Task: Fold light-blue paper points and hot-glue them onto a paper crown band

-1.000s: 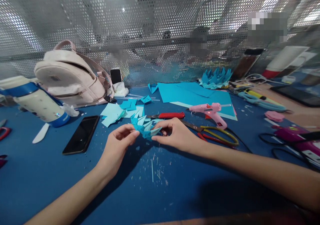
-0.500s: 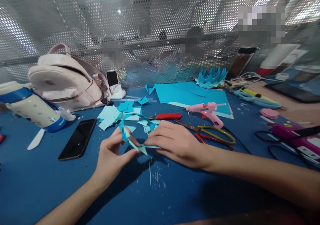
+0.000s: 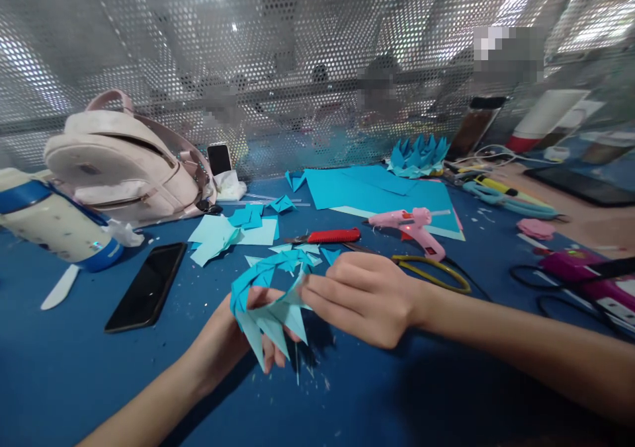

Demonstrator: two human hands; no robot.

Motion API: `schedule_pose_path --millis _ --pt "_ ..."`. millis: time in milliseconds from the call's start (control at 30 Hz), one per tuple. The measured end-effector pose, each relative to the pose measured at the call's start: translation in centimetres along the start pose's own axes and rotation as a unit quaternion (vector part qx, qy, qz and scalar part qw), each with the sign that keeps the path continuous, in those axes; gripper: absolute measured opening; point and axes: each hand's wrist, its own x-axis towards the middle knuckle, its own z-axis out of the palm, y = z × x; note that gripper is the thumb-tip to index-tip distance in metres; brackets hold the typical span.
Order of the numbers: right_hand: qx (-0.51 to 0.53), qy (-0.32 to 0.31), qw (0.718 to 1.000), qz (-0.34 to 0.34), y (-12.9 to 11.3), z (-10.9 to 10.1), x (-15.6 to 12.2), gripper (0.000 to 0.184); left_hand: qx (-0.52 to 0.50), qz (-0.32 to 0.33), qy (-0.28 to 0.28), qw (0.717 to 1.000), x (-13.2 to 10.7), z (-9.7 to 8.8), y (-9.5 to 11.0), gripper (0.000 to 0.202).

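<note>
Over the near middle of the table, a folded-paper crown (image 3: 248, 282), bright blue with pale pointed tips hanging down, is held between both hands. My left hand (image 3: 233, 325) supports it from the left, its fingers partly hidden inside and behind the ring. At the ring's right end, my right hand (image 3: 362, 295) pinches the paper, with the fingertips pressed together. Just beyond lie a red utility knife (image 3: 333, 236) and blue paper scraps (image 3: 213, 235). Scissors with a yellow handle (image 3: 436, 272) are partly covered by my right hand.
A pink glue gun (image 3: 414, 223) lies before blue paper sheets (image 3: 367, 186). Behind stands another spiky paper piece (image 3: 419, 156). On the left are a phone (image 3: 146, 288), a bottle (image 3: 59, 219) and a backpack (image 3: 124, 162). A magenta tool (image 3: 588, 278) with cords lies right.
The paper crown has been turned, so its pale points now hang downward and the ring shows wider. My left hand has moved lower, under it; my right hand now pinches its right end.
</note>
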Motion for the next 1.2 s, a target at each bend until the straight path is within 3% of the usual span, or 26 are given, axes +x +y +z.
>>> schedule_pose_path --millis 133,267,367,533,700,967,1200 --pt "0.007 0.003 1.000 -0.030 0.2 0.4 -0.3 0.018 -0.014 -0.003 -0.031 0.999 -0.5 0.1 0.4 0.058" --pt "0.020 0.014 0.999 -0.047 0.2 0.9 -0.5 0.014 0.029 -0.030 -0.008 0.999 -0.2 -0.3 0.0 0.048" --pt "0.028 0.034 0.997 -0.059 0.0 1.3 -0.5 0.009 0.041 -0.044 -0.021 0.998 0.1 -0.6 -0.4 0.047" --pt "0.040 0.022 0.997 -0.070 -0.3 1.4 -0.3 0.011 0.042 -0.070 0.004 0.997 -0.3 0.0 -0.1 0.039" --pt "0.050 0.020 0.995 -0.080 -0.4 1.3 0.0 0.017 0.069 -0.071 0.003 0.995 -0.4 0.2 0.0 0.038" --pt "0.036 0.033 0.995 -0.086 -0.5 1.4 0.0 0.014 0.016 -0.056 0.013 0.998 -0.7 0.0 0.1 0.048" --pt "0.043 0.028 0.995 -0.088 -0.5 1.5 -0.1 0.016 0.032 -0.057 0.002 0.998 -0.5 0.0 0.2 0.041"
